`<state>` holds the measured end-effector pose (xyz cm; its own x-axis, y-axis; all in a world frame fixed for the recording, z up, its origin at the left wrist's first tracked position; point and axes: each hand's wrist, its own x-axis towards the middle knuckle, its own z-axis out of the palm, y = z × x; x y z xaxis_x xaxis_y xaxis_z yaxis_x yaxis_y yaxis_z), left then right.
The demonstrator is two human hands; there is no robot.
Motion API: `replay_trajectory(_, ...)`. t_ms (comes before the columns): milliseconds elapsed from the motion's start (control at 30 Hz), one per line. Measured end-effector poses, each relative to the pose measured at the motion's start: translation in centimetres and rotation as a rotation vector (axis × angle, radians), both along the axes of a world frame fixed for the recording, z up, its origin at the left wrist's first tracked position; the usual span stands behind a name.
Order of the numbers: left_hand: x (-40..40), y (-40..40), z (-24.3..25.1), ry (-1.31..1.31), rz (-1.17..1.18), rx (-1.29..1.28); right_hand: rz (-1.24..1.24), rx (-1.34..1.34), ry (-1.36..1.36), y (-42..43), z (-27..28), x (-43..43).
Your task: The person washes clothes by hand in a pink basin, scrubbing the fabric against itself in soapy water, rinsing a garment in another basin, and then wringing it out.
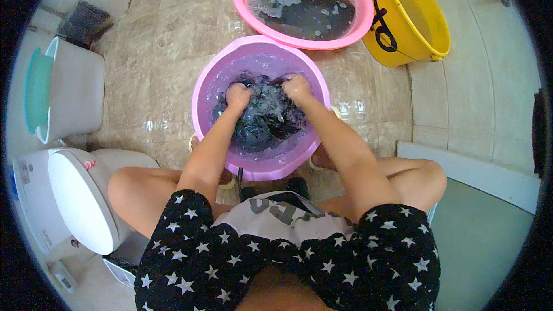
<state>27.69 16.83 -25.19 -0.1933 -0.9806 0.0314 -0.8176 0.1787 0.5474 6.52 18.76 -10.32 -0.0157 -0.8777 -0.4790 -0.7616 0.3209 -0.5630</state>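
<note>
Between my knees stands a purple plastic basin of water. A dark wet garment lies bunched in it, partly under splashing water. My left hand is closed on the cloth at the left side of the basin. Over on the right, my right hand grips another part of the same dark cloth, its fingertips hidden by water and fabric. The two hands are apart, with churned water between them.
A pink basin of sudsy water and dark clothes adjoins the purple one. Behind it on the right stands a yellow bucket. A toilet and a white bin with a green basin are at left. The floor is tiled.
</note>
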Motion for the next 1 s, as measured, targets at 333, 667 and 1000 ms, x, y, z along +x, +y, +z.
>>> replay_trajectory(333,-4.1,3.4,9.9,1.677,0.577,1.2,0.062,-0.65,-0.71,7.7,15.0,10.6)
replay_trajectory(667,-2.9,2.4,15.8,0.885,0.506,1.053,0.206,-0.513,0.114,0.0,4.0,-0.5)
replay_trajectory(1000,-3.2,4.0,15.3,-0.462,-0.151,0.271,0.447,-0.505,0.426,5.8,-1.4,-1.3)
